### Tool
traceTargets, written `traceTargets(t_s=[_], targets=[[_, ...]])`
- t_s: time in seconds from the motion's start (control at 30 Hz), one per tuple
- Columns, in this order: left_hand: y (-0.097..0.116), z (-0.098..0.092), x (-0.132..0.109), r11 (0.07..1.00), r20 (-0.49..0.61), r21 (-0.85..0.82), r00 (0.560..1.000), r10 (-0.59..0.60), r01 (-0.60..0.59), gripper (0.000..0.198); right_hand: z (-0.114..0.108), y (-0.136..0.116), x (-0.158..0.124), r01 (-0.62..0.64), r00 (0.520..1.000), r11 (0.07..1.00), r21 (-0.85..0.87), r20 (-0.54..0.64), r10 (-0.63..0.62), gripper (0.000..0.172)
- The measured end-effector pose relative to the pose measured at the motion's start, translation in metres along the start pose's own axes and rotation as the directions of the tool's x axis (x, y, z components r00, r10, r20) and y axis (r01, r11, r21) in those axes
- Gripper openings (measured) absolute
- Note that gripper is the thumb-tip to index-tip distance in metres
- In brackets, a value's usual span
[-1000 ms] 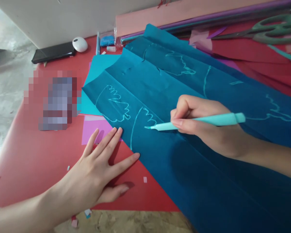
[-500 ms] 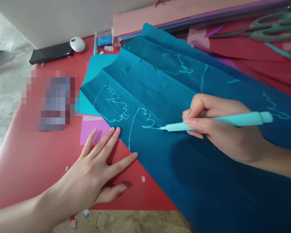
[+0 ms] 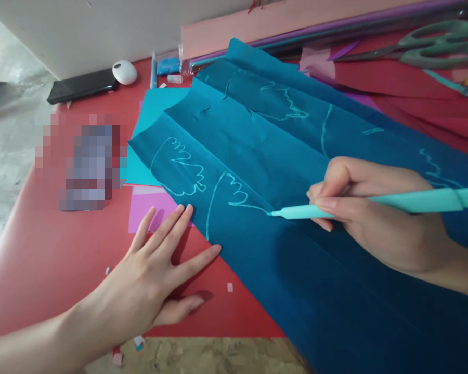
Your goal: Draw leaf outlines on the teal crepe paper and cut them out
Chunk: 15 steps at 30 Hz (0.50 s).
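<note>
Pinching the pen, the right hand meets a line's end on blue paper; the left hand lies spread by the paper's edge

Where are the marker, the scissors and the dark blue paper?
Marker [image 3: 401,201], head view: rear of its barrel.
Scissors [image 3: 406,49], head view: green handle, near the blades.
Dark blue paper [image 3: 276,156], head view: an unmarked part.

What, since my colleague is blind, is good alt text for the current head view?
A right hand holds a turquoise marker, its tip on creased blue paper with light outlines. The left hand lies spread at the paper's edge on a red surface; scissors lie at upper right.
</note>
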<state>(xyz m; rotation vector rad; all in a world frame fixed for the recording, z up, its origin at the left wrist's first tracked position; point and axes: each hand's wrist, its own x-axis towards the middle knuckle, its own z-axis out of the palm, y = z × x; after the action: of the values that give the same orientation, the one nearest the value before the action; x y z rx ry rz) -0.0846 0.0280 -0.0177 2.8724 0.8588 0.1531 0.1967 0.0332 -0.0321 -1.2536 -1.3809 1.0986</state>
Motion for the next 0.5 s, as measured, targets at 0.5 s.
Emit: traceTargets(t_s=[0.5], targets=[[-0.0020, -0.0025, 0.0004, 0.997, 0.020, 0.053, 0.999, 0.046, -0.047, 0.046, 0.0000, -0.0021, -0.0007, -0.075, 0.997, 0.997, 0.029, -0.021, 0.075, 0.017]])
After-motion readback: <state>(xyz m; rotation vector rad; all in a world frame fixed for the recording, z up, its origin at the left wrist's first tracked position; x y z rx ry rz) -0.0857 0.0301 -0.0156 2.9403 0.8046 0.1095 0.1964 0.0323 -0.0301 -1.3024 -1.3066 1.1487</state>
